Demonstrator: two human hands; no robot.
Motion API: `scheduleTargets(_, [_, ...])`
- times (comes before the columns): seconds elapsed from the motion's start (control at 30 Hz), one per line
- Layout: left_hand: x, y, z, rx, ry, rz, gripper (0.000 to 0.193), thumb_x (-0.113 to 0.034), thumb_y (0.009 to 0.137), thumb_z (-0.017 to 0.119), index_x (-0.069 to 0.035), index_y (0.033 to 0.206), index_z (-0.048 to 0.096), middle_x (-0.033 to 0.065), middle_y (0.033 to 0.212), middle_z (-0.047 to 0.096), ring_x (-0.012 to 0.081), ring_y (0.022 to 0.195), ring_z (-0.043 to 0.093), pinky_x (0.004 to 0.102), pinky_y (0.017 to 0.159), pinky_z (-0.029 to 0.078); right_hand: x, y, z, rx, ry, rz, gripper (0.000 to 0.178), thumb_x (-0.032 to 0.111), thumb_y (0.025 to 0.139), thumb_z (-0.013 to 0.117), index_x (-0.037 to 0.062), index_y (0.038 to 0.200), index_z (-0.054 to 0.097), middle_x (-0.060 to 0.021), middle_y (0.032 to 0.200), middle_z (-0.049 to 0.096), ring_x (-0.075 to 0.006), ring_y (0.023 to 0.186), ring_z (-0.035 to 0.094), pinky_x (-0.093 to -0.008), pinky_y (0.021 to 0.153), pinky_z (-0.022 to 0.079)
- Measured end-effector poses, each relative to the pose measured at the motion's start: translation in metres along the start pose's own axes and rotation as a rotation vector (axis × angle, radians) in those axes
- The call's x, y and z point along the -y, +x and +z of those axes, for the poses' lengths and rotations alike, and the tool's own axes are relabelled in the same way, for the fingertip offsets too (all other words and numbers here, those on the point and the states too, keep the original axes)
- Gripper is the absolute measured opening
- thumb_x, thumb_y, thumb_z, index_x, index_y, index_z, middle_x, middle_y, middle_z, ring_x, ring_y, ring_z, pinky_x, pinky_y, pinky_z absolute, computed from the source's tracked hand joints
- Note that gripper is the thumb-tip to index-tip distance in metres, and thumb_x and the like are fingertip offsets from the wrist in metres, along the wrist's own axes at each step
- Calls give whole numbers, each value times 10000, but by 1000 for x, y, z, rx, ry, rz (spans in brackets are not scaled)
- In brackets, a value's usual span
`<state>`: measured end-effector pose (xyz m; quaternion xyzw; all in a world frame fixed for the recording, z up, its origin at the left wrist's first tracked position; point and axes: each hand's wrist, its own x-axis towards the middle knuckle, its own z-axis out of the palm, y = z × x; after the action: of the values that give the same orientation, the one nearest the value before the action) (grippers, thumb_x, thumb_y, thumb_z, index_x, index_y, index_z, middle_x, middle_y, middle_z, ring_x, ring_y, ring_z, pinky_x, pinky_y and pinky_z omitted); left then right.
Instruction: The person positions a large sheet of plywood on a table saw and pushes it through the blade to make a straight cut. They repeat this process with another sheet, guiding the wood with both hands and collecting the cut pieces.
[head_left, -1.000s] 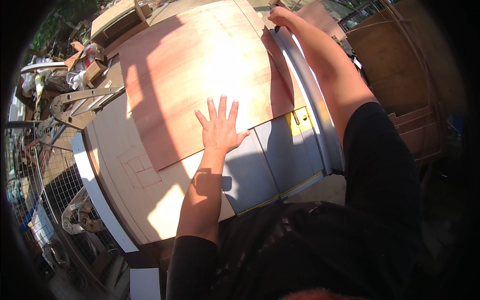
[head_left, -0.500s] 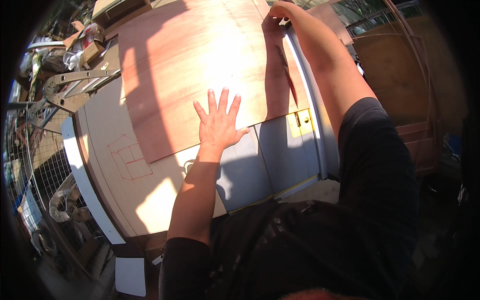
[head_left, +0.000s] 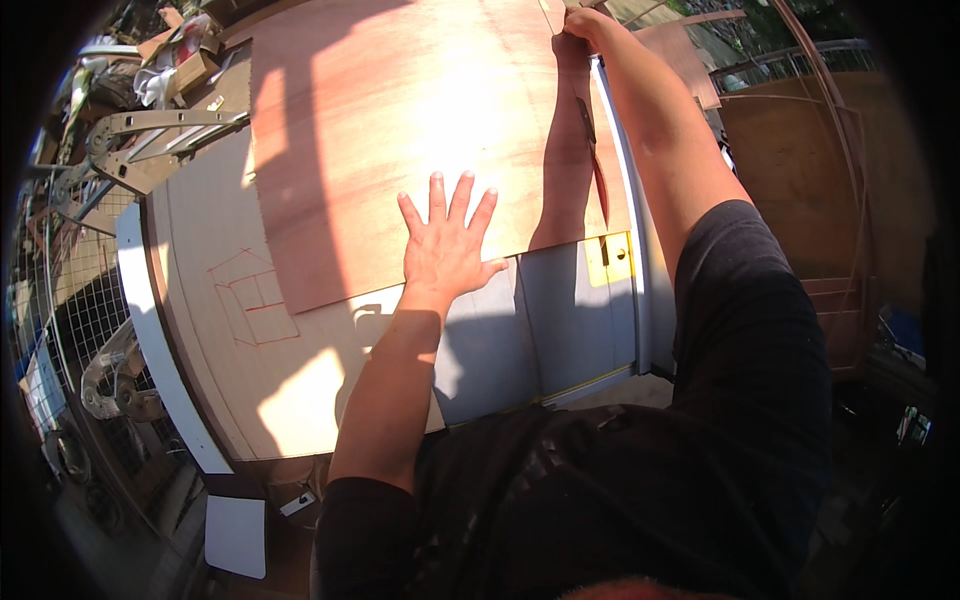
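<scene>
A large reddish plywood sheet (head_left: 400, 130) lies across a grey metal tabletop (head_left: 485, 345) and a pale wooden board (head_left: 205, 230). My left hand (head_left: 445, 245) rests flat on the sheet's near edge, its fingers spread. Far off at the upper right, my right hand (head_left: 585, 24) is curled at the sheet's right edge; its fingertips are hidden. Near that edge, a slim dark and red piece (head_left: 600, 175) shows, roughly in line with a slot in a yellow plate (head_left: 609, 258). Along the right side runs a long pale rail (head_left: 641, 300).
Red pencil lines form a drawing (head_left: 258, 300) on the pale board. A white strip (head_left: 165, 340) borders it at left. Beyond stand metal brackets (head_left: 125, 150), wire mesh (head_left: 90, 290) and piled scraps (head_left: 190, 60). Brown panels (head_left: 790, 180) stand at right.
The whole view has shifted slightly. Both hands hold much the same poses, the left still flat on the plywood and the right still at its edge.
</scene>
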<state>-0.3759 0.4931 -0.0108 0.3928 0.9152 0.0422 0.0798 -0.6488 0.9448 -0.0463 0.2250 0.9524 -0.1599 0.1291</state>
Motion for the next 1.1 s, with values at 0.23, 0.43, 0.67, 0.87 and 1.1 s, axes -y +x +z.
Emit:
scheduleTargets(0.23, [1,0,1,13,12,-9,989,-758,769,638,-271,1575,336,103,1665,210,449,1510,163,785,1096,181,1,-1,2,6,90,29,229,97,900,663,130,1119,719,-22,1086,739,-218,942,687,-357,808,549])
scheduleTargets(0.43, [1,4,-1,44,30,-18,945,-731,809,620,-288,1585,311,81,1663,213,431,1507,172,775,1107,169,1,2,1,6,136,45,256,82,915,650,136,1158,714,-14,1092,736,-200,946,684,-353,813,545])
scheduleTargets(0.67, [32,60,-11,-17,43,-79,963,-726,793,631,-268,1583,326,95,1665,217,436,1513,173,780,1105,171,-1,4,2,17,148,54,276,81,928,635,140,1187,706,-8,1090,731,-185,943,679,-351,813,540])
scheduleTargets(0.87, [31,61,-13,-9,38,-48,945,-753,809,586,-256,1576,347,115,1657,231,463,1500,189,795,1088,178,-2,-7,-6,30,185,46,269,114,926,621,142,1182,696,-13,1070,721,-188,923,672,-354,798,537])
scheduleTargets(1.1, [35,63,-9,-63,47,-37,935,-765,811,570,-250,1566,373,115,1649,251,471,1482,227,797,1075,195,0,-16,-8,36,190,46,265,153,923,604,143,1176,683,-18,1047,709,-190,901,664,-358,780,534])
